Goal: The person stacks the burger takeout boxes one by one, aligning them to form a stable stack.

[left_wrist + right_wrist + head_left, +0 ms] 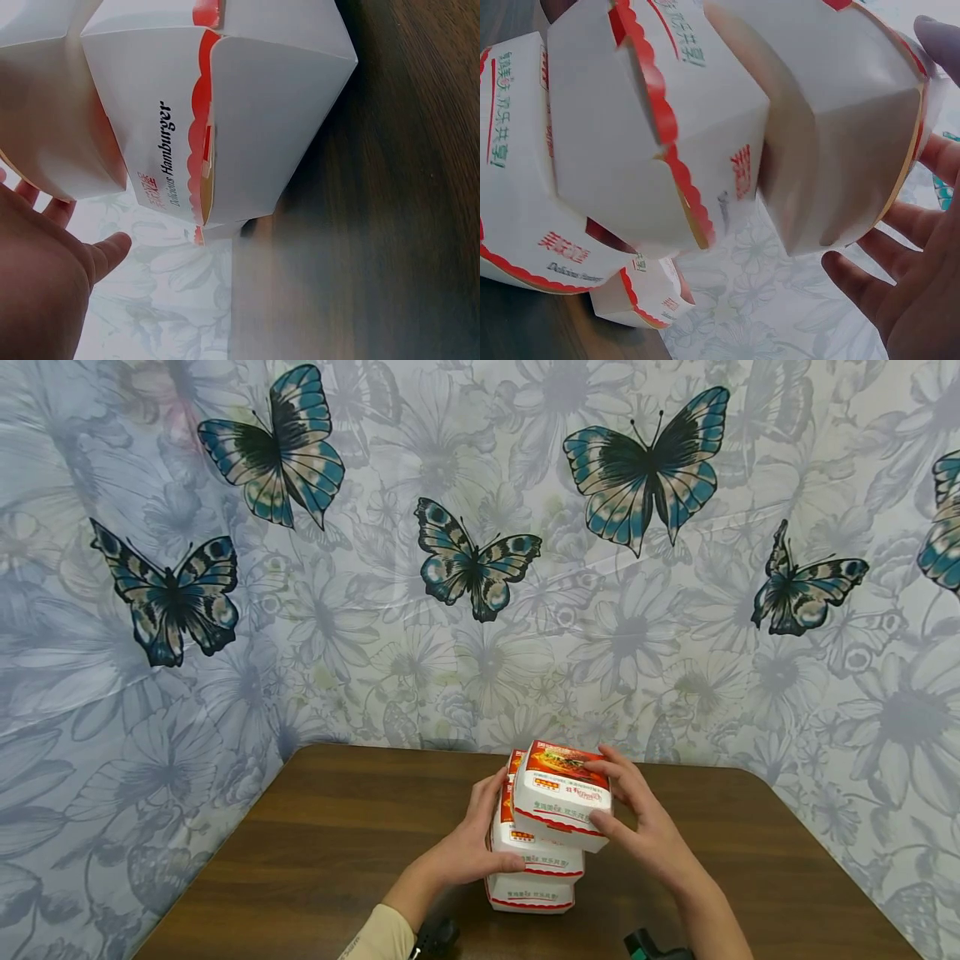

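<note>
White-and-red cardboard hamburger boxes stand stacked in the head view. The top box [566, 793] sits off to the right and tilted over the middle box [546, 858]; the bottom box [528, 893] is on the table. My right hand [645, 818] grips the top box by its right side, thumb at the front corner. My left hand [468, 843] holds the middle box at its left corner, thumb across the front. In the right wrist view, fingers [911, 259] lie along the top box's edge. The left wrist view shows fingers [56, 214] beside an upper box; its thumb is hidden.
Another hamburger box [656, 292] stands on the table behind the stack, hidden in the head view. The brown wooden table [360, 818] runs back to a butterfly-patterned wall covering [487, 677]. A dark object [652, 947] shows at the front edge.
</note>
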Action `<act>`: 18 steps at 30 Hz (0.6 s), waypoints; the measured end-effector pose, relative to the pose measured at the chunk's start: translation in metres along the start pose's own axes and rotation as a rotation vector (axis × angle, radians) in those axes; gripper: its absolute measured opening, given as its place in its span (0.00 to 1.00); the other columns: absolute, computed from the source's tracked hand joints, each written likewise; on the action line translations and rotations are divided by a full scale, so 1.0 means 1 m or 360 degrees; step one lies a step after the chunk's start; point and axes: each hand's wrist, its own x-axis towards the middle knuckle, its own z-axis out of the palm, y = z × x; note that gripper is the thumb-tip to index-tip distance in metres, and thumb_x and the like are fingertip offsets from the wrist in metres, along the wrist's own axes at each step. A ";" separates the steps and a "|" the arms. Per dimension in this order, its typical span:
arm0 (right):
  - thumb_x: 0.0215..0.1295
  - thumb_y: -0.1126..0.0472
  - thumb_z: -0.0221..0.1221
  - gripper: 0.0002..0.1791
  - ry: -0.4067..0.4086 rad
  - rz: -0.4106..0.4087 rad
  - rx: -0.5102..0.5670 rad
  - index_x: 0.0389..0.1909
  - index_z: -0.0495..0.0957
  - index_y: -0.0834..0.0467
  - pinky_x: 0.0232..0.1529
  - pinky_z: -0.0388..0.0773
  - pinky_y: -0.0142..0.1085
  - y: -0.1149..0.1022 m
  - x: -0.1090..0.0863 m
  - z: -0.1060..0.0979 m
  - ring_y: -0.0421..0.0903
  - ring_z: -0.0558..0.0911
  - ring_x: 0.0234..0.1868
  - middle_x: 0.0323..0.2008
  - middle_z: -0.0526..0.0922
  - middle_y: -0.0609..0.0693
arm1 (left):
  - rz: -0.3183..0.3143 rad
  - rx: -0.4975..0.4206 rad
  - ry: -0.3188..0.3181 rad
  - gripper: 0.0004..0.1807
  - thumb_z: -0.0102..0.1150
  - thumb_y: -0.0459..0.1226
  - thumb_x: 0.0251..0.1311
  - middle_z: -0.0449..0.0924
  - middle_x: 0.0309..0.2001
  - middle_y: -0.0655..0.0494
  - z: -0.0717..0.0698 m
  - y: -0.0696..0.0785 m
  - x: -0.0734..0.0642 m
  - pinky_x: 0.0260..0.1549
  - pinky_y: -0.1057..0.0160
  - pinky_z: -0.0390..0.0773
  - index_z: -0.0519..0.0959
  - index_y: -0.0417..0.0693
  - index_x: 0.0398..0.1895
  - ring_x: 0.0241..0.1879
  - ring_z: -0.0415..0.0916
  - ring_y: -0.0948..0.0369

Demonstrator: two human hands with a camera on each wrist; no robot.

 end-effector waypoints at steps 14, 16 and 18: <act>0.68 0.65 0.57 0.34 -0.0124 -0.0095 0.0025 0.74 0.64 0.47 0.67 0.61 0.57 -0.002 0.001 0.009 0.36 0.46 0.80 0.81 0.46 0.47 | -0.0072 -0.0019 0.0018 0.68 0.77 0.51 0.48 0.37 0.76 0.58 0.001 0.003 0.000 0.68 0.49 0.62 0.30 0.76 0.78 0.74 0.45 0.55; 0.69 0.66 0.57 0.34 -0.0137 -0.0129 0.0043 0.75 0.63 0.49 0.69 0.61 0.44 -0.001 0.001 0.010 0.38 0.45 0.81 0.81 0.46 0.48 | -0.0058 -0.0020 0.0024 0.69 0.77 0.49 0.48 0.38 0.75 0.58 0.001 0.003 0.000 0.68 0.49 0.62 0.30 0.77 0.78 0.74 0.45 0.55; 0.69 0.67 0.56 0.34 -0.0149 -0.0159 0.0061 0.75 0.63 0.51 0.68 0.59 0.31 -0.001 0.001 0.012 0.39 0.45 0.81 0.81 0.46 0.49 | -0.0052 -0.0022 0.0029 0.69 0.78 0.47 0.47 0.38 0.75 0.57 0.001 0.004 -0.001 0.68 0.49 0.62 0.30 0.77 0.78 0.74 0.45 0.55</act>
